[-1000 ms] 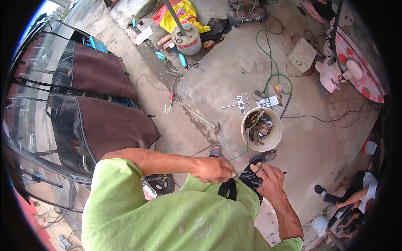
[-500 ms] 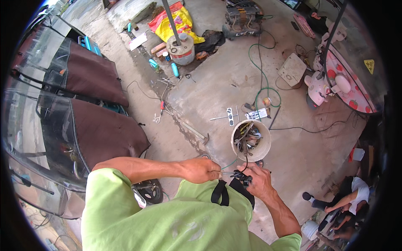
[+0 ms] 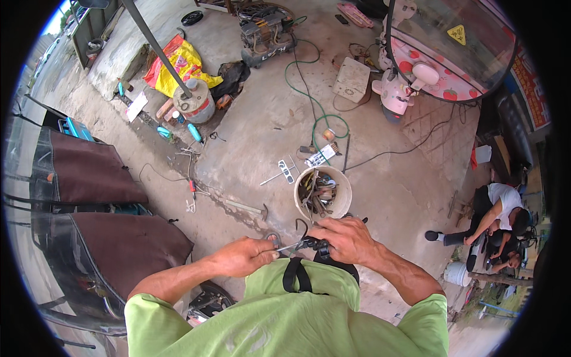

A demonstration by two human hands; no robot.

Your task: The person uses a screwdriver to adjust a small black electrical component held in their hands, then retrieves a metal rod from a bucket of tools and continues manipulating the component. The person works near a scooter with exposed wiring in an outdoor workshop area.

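Low in front of my body, my left hand (image 3: 242,256) is closed around a thin metal-shafted tool, apparently a screwdriver (image 3: 288,247); its handle is hidden in the fist. The shaft points right and meets a small black part with a short cable (image 3: 313,243). My right hand (image 3: 344,239) grips that black part, its fingers covering much of it. A black cable curls up from the part between the hands. Just beyond the right hand stands a white bucket (image 3: 348,193) filled with metal tools (image 3: 317,193).
A T-handled tool (image 3: 278,178) and a hammer (image 3: 253,209) lie on the concrete. Beyond are a green hose (image 3: 323,113), an air compressor (image 3: 267,38) and a pink scooter (image 3: 394,98). Brown-covered vehicles (image 3: 128,250) stand left. Another person (image 3: 496,208) sits at the right.
The view has turned rightward, so the surroundings sit farther left. My left hand still holds the tool against the black part in my right hand. The cable now curls beside the right hand.
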